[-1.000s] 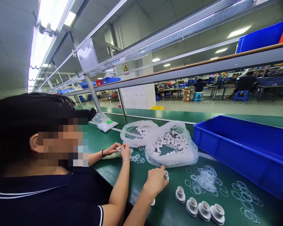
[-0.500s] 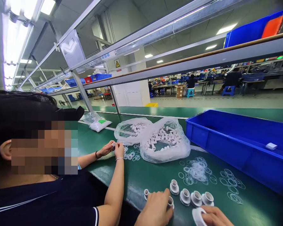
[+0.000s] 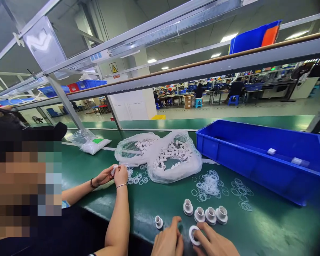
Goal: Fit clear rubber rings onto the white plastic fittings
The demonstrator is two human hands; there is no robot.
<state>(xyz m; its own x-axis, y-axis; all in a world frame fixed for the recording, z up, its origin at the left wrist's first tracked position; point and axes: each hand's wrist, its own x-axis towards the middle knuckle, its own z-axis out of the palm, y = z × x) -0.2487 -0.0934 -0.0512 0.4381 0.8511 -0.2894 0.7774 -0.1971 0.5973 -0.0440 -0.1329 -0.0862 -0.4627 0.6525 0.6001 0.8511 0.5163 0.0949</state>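
My right hand [image 3: 216,244] grips a white flanged fitting [image 3: 194,235] at the near edge of the green bench [image 3: 269,227]. My left hand [image 3: 166,242] lies right beside it with curled fingers that touch the fitting's left side; anything inside that hand is hidden. A small white fitting [image 3: 158,222] stands just left of my left hand. Several white flanged fittings [image 3: 210,215] stand in a row just beyond my hands. Loose clear rubber rings [image 3: 208,185] lie behind that row.
A co-worker sits at my left, both hands [image 3: 114,174] holding a small white part. Two open plastic bags of white tubes [image 3: 173,156] lie mid-bench, a sealed bag [image 3: 92,144] farther left. A large blue bin [image 3: 256,167] stands at the right.
The view has swung right and down. My right hand came into view and carried the flanged fitting left to meet my left hand, which dropped to the near edge of the bench.
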